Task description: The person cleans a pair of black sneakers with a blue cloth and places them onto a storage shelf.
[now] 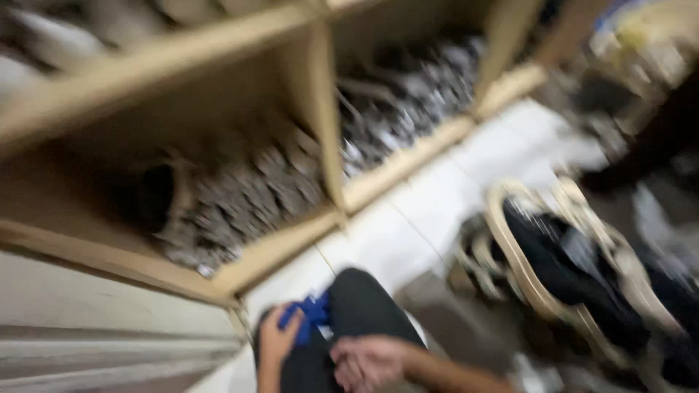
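Frame is heavily motion-blurred. Both hands sit low at 6 o'clock, resting on the person's dark-clad knee (pixel 357 302). Left hand (pixel 275 342) is curled around a small blue object (pixel 312 314), likely cloth or a wrapper, can't resolve which; fingers closed on its left edge, object lies on the knee at about 1 o'clock from that hand. Right hand (pixel 368 362) is just beside it at 3 o'clock, fingers bent inward against the knee; can't tell if it grips anything. At 10–12 o'clock, a wooden shelf unit (pixel 320 124) with open compartments; left compartment holds a heap of grey metallic pieces (pixel 240 200), right compartment a similar silvery heap (pixel 408 102); individual parts unreadable. White tiled floor (pixel 429 211) runs between shelf and knee. At 3–4 o'clock, a round woven basket (pixel 524 276) with dark contents (pixel 561 262), well apart from both hands.
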